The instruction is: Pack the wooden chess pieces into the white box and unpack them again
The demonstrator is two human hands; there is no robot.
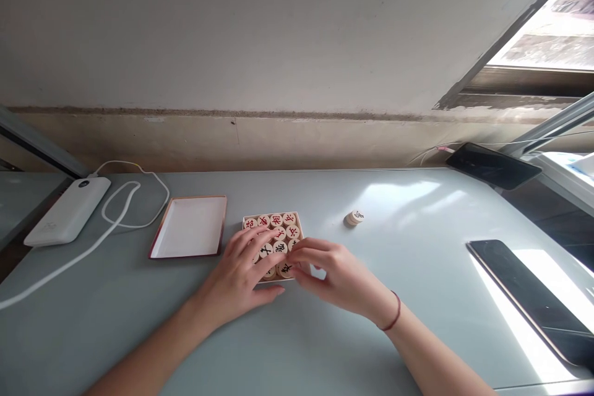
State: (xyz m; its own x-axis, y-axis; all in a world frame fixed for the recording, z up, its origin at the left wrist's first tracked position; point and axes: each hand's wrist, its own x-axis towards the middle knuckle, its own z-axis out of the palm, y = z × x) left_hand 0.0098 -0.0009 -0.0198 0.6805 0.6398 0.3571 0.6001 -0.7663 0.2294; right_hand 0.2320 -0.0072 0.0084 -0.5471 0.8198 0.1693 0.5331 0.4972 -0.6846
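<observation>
A shallow square box (299,221) sits mid-table, filled with round wooden xiangqi pieces (276,220) bearing red and black characters. My left hand (239,275) lies over the box's left and front part, fingers spread across the pieces and thumb stretched out near the front edge. At the front right corner my right hand (334,272) has its thumb and fingertips pinched at a black-marked xiangqi piece (284,269). My fingers partly cover that piece. To the right of the box stands a short stack of xiangqi pieces (356,218), its top one marked in black.
The box's lid (188,229) lies to the left, white inside facing up. Farther left is a white power bank (69,210) with a white cable (88,252). A dark phone (492,165) is at the back right; a larger dark tablet-like device (533,300) lies at the right edge.
</observation>
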